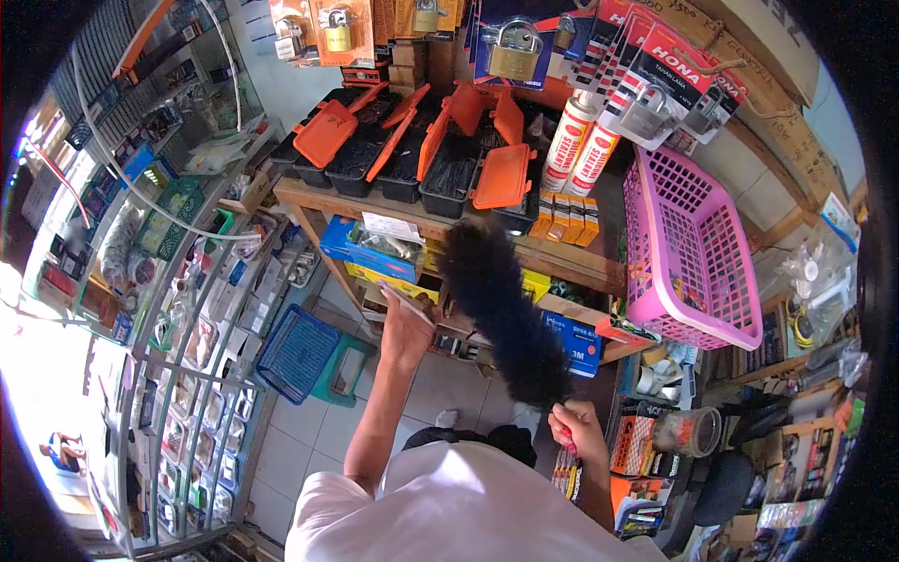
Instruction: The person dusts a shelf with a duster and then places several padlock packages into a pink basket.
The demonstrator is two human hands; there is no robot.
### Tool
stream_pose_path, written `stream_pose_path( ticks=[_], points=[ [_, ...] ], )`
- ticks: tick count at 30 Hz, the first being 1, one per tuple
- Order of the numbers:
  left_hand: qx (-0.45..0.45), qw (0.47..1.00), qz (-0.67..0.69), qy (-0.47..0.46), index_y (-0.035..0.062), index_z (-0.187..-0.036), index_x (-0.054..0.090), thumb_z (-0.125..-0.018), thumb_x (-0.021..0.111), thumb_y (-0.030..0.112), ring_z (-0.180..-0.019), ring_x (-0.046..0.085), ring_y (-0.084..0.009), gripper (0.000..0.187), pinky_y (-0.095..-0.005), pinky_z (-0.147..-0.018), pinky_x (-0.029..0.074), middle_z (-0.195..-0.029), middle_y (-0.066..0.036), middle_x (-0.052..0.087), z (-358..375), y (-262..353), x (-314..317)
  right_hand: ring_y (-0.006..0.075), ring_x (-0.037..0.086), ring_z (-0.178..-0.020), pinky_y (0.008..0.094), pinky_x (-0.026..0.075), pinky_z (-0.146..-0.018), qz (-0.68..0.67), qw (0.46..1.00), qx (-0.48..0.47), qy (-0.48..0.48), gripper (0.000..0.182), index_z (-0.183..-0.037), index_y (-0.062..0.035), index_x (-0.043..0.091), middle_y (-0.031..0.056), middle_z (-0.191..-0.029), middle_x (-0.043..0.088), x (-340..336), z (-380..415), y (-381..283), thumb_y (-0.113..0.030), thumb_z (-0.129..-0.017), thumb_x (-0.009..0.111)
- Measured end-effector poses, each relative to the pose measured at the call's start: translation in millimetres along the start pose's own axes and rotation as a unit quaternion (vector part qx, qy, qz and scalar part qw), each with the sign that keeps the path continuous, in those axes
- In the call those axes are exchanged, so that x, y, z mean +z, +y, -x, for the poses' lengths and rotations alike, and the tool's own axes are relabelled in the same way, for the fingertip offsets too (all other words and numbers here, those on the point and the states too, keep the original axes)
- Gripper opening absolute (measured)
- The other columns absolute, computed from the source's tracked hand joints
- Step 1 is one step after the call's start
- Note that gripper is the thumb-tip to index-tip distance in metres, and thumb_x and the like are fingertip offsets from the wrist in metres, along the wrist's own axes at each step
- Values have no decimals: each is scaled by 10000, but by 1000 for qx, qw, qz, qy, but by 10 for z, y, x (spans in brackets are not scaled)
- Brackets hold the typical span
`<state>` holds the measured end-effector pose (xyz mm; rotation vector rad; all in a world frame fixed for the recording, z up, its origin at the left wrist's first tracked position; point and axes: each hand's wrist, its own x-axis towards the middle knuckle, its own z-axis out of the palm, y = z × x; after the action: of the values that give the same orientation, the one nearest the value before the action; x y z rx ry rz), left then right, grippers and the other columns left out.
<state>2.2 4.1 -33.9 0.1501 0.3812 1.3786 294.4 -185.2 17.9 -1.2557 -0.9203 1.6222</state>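
The right hand [578,429] has its fingers wrapped tight around the red handle of a black feather duster [501,304], gripping low so the fluffy head reaches up and away from the fingers to the edge of the wooden shelf [562,258]. The left hand [405,328] is raised further out, fingers closed on a thin white strip, perhaps paper, just below that shelf edge, near a blue box [351,242]. Above the duster's tip sit black bins with orange lids [449,155] flipped open. A pink basket [693,253] hangs beyond the right hand, and a blue wire basket [297,351] rests on the floor below the left.
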Motion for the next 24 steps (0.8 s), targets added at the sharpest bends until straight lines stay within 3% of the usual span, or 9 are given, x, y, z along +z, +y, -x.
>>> stream_pose_path(
  ticks=[4, 8, 12, 14, 18, 20, 22, 23, 24],
  points=[
    [-9, 998, -28, 60, 164, -1308, 478, -1015, 401, 460, -1065, 583, -229, 423, -423, -928, 479, -1158, -51, 596, -121, -19, -310, 53, 402, -462, 239, 294, -428, 112, 992, 7, -54, 399, -641, -41, 485, -5, -578, 469, -3, 29, 72, -232, -986, 548],
    [-22, 988, 106, -111, 41, -1354, 445, -939, 409, 615, -1214, 510, -348, 710, -503, -1043, 405, -1317, -157, 534, 58, 70, -24, 51, 440, -543, 259, 348, -491, 265, 962, -28, -66, 350, -750, 17, 579, -16, -605, 511, 27, 29, 275, -253, -973, 582],
    [-3, 995, 89, -39, 46, -1422, 367, -931, 316, 673, -1262, 477, -368, 799, -597, -1077, 320, -1364, -181, 497, 87, 89, 126, 42, 479, -631, 244, 389, -546, 254, 966, -36, -31, 285, -975, 28, 671, -6, -664, 565, -32, 16, 500, -252, -949, 621],
    [-23, 971, 79, -226, 73, -1456, 332, -937, 298, 665, -1311, 432, -352, 788, -563, -1117, 274, -1416, -168, 458, 97, 87, 117, 40, 457, -625, 247, 375, -538, 261, 964, -47, -24, 274, -936, 30, 655, -20, -651, 531, 64, 61, 503, -240, -951, 618],
    [5, 992, 113, -58, 62, -1454, 340, -925, 395, 625, -1286, 439, -421, 774, -574, -1063, 346, -1402, -206, 461, 157, 71, 306, 38, 410, -602, 257, 342, -514, 248, 967, -62, 1, 288, -829, 31, 597, -51, -630, 450, 111, 8, 543, -229, -951, 621],
    [6, 991, 121, -61, 69, -1442, 373, -923, 389, 631, -1293, 439, -401, 765, -570, -1073, 335, -1411, -183, 461, 89, 49, 222, 34, 404, -595, 259, 333, -507, 252, 967, -45, -11, 294, -801, 24, 575, -55, -623, 440, 155, 21, 504, -225, -951, 619],
    [-15, 957, 63, -284, 82, -1424, 416, -938, 359, 620, -1316, 430, -351, 727, -554, -1097, 306, -1436, -145, 450, 97, 83, 257, 31, 397, -589, 261, 324, -500, 254, 967, -29, -20, 304, -772, 16, 552, -58, -616, 431, 212, -7, 499, -221, -951, 617],
    [1, 996, 65, -65, 81, -1426, 413, -950, 336, 606, -1290, 456, -355, 713, -535, -1087, 332, -1423, -149, 460, 174, 51, 292, 33, 400, -577, 257, 325, -496, 237, 970, -44, -8, 299, -782, 14, 568, -55, -609, 442, 228, -42, 525, -227, -950, 620],
    [-6, 994, 68, -80, 88, -1442, 398, -955, 320, 603, -1266, 477, -352, 713, -520, -1075, 355, -1422, -139, 462, 240, 59, 465, 35, 404, -566, 254, 326, -492, 221, 974, -58, 3, 294, -792, 13, 584, -51, -603, 453, 232, -60, 549, -234, -948, 622]
  ],
)
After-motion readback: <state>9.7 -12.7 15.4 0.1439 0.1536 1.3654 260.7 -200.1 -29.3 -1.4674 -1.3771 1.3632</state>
